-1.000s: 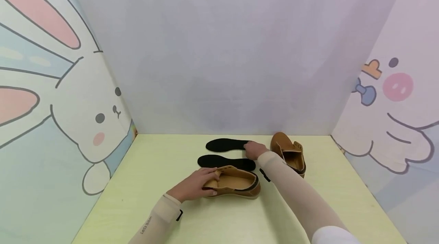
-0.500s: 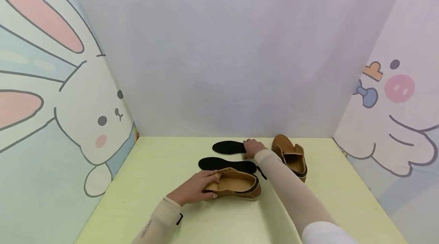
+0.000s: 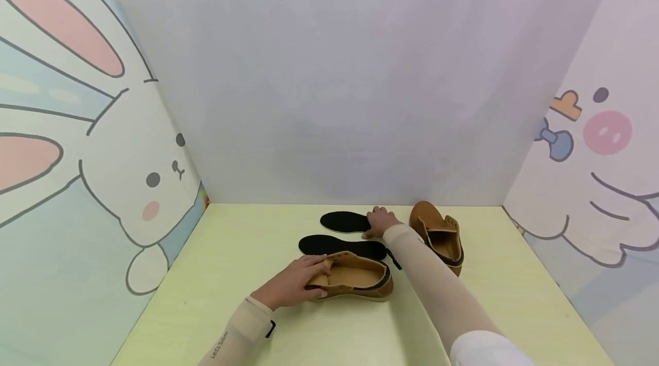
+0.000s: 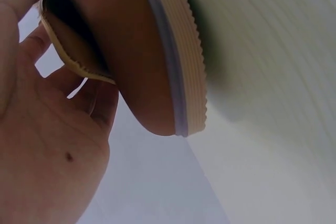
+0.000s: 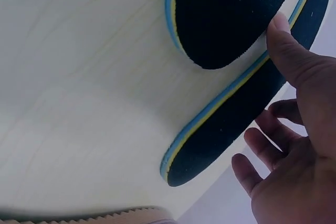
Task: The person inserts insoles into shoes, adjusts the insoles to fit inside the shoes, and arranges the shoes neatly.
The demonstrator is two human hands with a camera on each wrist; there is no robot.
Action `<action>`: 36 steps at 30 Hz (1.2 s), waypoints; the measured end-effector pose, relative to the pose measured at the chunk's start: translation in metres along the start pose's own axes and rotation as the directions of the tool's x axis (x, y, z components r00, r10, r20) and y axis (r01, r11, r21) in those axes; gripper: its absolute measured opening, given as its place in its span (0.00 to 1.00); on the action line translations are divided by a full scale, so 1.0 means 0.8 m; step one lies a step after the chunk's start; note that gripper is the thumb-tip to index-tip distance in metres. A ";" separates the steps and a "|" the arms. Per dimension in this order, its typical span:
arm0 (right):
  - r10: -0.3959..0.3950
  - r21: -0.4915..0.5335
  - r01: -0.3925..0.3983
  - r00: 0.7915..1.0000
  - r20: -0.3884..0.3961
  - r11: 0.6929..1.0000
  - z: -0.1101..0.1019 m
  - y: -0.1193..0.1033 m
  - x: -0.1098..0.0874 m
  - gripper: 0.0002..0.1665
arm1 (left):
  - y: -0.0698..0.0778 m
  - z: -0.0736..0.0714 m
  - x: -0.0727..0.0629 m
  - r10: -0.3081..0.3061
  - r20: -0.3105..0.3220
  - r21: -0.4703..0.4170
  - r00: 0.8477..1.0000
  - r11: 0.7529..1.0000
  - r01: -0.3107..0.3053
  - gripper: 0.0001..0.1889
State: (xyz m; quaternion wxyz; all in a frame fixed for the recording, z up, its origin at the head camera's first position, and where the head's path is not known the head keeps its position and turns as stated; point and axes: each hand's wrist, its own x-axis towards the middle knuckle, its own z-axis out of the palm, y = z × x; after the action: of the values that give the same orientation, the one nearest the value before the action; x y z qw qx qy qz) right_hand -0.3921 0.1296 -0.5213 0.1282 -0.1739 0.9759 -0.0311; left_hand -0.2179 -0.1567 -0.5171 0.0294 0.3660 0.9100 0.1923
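At the front of the table, a brown lace-up shoe (image 3: 378, 291) lies with its opening up. My left hand (image 3: 290, 286) grips its front part, fingers over the tongue and thumb along the near side. The left wrist view shows the rounded toe and ribbed pale sole of this shoe (image 4: 131, 56). Beyond it lie two black insoles with blue and yellow edges: the near insole (image 3: 334, 245) and the far insole (image 3: 342, 221). My right hand (image 3: 380, 223) holds the far insole, thumb at its near edge and fingers along its far edge (image 5: 210, 140).
The second brown shoe (image 3: 432, 223) stands at the back right, just right of my right hand, toe pointing away. A pale wall (image 3: 329, 126) closes off the back of the light yellow table (image 3: 242, 240). Printed cartoon panels (image 3: 134, 183) stand on both sides.
The far insole has slid slightly right, and my right hand has spread over more of its right part. My left hand and the gripped shoe stay nearly in place.
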 end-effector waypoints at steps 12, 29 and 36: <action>-0.054 0.064 0.061 0.994 -0.091 0.996 0.007 0.011 -0.011 0.37 | 0.005 0.005 -0.002 -0.026 0.016 -0.007 1.000 1.000 0.026 0.21; -0.141 -0.052 0.132 0.939 -0.314 0.990 -0.015 0.009 -0.018 0.32 | 0.002 0.007 -0.003 0.006 -0.008 -0.011 1.000 1.000 -0.006 0.21; -0.172 -0.134 0.139 0.942 -0.286 0.981 -0.028 0.004 -0.026 0.21 | 0.000 0.004 -0.002 -0.020 0.002 -0.010 1.000 1.000 0.020 0.21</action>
State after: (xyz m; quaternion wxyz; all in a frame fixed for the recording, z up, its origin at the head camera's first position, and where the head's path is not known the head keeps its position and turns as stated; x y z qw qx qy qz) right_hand -0.3801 0.1399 -0.4950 -0.0325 -0.2507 0.9674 -0.0121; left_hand -0.2163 -0.1571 -0.5200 0.0342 0.3569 0.9126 0.1964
